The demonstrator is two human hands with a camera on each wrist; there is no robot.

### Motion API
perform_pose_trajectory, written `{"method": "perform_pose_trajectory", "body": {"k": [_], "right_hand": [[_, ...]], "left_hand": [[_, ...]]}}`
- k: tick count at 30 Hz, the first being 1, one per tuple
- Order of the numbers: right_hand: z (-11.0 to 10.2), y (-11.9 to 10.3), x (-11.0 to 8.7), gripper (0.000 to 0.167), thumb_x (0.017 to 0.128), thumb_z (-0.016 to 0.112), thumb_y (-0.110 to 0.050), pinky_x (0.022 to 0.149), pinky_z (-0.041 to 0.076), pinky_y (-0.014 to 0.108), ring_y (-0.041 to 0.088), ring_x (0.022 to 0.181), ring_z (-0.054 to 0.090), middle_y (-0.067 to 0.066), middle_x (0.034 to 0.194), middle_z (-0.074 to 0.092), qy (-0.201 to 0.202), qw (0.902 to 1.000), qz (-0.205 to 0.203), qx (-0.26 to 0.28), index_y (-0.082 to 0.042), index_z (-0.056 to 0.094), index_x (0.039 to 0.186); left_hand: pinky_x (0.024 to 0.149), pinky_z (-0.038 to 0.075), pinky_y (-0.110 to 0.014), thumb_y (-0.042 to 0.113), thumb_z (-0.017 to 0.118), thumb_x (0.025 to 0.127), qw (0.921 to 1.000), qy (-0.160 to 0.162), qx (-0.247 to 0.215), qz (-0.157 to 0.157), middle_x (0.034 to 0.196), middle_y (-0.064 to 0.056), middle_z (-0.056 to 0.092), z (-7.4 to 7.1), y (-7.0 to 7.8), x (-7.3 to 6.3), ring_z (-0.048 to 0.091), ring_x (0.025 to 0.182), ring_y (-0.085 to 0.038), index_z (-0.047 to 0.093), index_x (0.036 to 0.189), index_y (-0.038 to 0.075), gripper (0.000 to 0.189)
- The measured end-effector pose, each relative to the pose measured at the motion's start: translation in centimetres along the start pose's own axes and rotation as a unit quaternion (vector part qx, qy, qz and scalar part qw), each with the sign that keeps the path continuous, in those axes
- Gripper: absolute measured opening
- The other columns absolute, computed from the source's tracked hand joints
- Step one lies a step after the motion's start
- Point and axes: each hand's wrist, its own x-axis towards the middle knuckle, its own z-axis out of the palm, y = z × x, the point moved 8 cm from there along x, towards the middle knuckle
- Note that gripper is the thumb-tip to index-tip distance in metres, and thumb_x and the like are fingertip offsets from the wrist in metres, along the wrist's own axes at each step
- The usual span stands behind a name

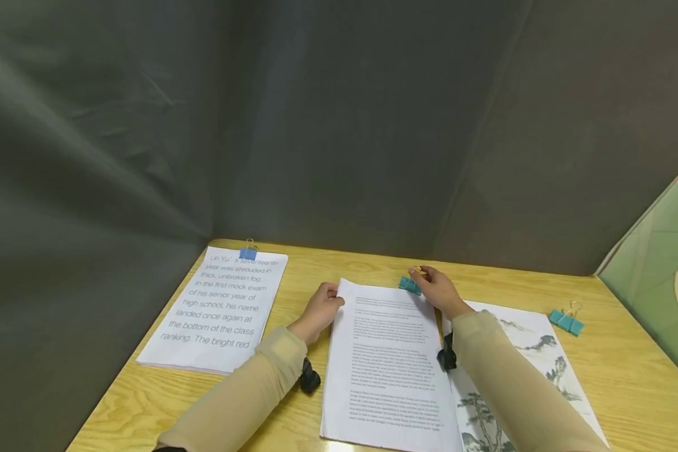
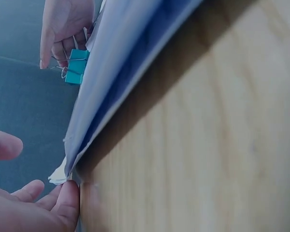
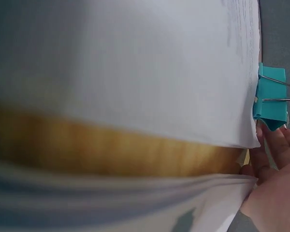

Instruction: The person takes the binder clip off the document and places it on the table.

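Observation:
A stack of printed paper (image 1: 392, 370) lies in the middle of the wooden table. A teal binder clip (image 1: 409, 285) sits on its top edge, toward the right corner, its wire handles sticking out past the paper in the right wrist view. My right hand (image 1: 437, 292) is at this clip, fingers curled about its handles. At the top left corner of the stack is my left hand (image 1: 319, 311). Its fingertips (image 2: 67, 198) touch the paper corner from beside it, while the thumb stands apart from the sheets in the left wrist view.
On the left lies another stack (image 1: 209, 314) with large print, a blue binder clip (image 1: 248, 253) on its top edge. A sheet with an ink landscape (image 1: 533, 342) lies partly under my right forearm. Farther right is another teal binder clip (image 1: 567, 322). Dark curtain (image 1: 344, 125) hangs behind the table.

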Motion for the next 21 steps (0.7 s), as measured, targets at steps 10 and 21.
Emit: {"method": "perform_pose_trajectory", "body": {"k": [10, 21], "right_hand": [[0.0, -0.4, -0.7, 0.073, 0.110, 0.042, -0.045, 0.114, 0.034, 0.057, 0.048, 0.138, 0.043, 0.035, 0.151, 0.042, 0.008, 0.9974, -0.015, -0.070, 0.011, 0.030, 0.155], [-1.2, -2.3, -1.2, 0.064, 0.107, 0.049, -0.029, 0.111, 0.037, 0.059, 0.050, 0.135, 0.044, 0.036, 0.147, 0.045, 0.046, 0.9946, -0.060, -0.072, 0.013, 0.034, 0.152]], "left_hand": [[0.106, 0.044, -0.053, 0.013, 0.054, 0.102, 0.9998, -0.016, -0.004, -0.005, 0.146, -0.020, 0.048, -0.5, -0.5, -0.5, 0.048, 0.134, -0.040, 0.041, 0.149, 0.000, 0.051], [0.104, 0.045, -0.052, 0.013, 0.050, 0.105, 0.9997, -0.020, -0.007, 0.010, 0.147, -0.024, 0.045, -2.3, 0.1, -0.9, 0.051, 0.129, -0.041, 0.037, 0.150, -0.002, 0.049]]}}
